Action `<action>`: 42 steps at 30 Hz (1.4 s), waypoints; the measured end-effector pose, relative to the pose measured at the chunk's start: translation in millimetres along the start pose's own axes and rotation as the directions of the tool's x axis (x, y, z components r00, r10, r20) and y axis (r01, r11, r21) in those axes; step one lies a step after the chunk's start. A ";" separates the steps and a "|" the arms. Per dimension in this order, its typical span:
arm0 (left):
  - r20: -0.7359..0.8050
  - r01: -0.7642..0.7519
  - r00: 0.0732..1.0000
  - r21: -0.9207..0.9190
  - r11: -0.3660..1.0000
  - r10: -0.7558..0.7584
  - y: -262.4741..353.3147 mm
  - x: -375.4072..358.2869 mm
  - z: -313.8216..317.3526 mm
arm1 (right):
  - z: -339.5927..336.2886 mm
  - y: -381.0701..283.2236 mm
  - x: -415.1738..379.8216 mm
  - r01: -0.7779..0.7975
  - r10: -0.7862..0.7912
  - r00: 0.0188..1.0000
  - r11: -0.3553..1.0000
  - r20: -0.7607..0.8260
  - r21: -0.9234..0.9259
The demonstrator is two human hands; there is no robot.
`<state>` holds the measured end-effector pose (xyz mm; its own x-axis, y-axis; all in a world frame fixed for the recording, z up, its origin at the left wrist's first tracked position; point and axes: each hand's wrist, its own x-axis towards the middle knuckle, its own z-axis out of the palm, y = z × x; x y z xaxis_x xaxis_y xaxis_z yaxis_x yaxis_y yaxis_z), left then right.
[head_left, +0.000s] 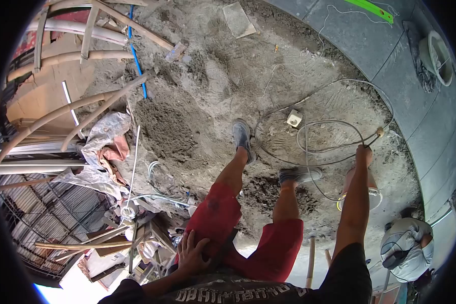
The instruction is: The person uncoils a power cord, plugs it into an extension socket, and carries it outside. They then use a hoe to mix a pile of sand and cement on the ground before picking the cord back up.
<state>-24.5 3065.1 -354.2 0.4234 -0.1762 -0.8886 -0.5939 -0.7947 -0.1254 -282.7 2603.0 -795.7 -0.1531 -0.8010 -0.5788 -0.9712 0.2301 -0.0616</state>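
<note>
My left hand (191, 254) lies on the red shorts (215, 207) at my thigh, fingers spread, holding nothing. My right hand (363, 154) reaches out over the ground with its fingers closed on a grey electric cable (334, 150). The cable spreads in wide loops over the sandy floor. Among the loops lies a white socket box (294, 118). Below my right hand, partly hidden by my forearm, stands a bucket (376, 198) with a pale rim.
Grey panels (390, 66) curve along the right, with a white basin (437, 58) and a green level (372, 9). Another person (408, 248) is at lower right. Bamboo poles (66, 58), a blue pipe (137, 55) and crumpled sheeting (106, 134) lie left. A loose dark sand heap (162, 129) is near my feet.
</note>
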 end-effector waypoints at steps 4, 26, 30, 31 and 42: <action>-0.070 -0.085 0.995 -0.107 0.991 0.077 -10.0 -6.8 -36.4 | -95.7 -52.5 -116.5 -0.056 -0.176 0.932 0.795 0.317 0.605; -0.770 -0.984 0.000 -0.112 -0.135 0.638 -0.1 -135.1 -358.8 | -492.1 -336.8 -676.2 0.389 -0.856 0.504 0.104 -0.117 0.915; -0.904 -0.975 -0.122 0.031 -0.221 0.409 -7.9 -168.3 -394.2 | -538.5 -346.4 -693.6 0.501 -0.927 0.234 -0.144 -0.294 0.854; -0.925 -0.983 -0.112 0.049 -0.177 0.364 -16.0 -177.8 -409.2 | -547.4 -351.8 -694.5 0.583 -0.921 0.149 -0.212 -0.360 0.784; -0.940 -0.911 -0.103 0.220 -0.348 -0.325 -263.1 -292.9 -509.7 | -624.6 -383.6 -667.1 0.766 -0.711 0.191 -0.323 -0.676 0.556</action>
<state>356.4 3029.7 163.9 0.7923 -0.2698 0.5472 -0.3299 0.5650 0.7563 78.0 2704.0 121.9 0.5380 -0.6908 0.4830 0.2980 -0.3801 -0.8756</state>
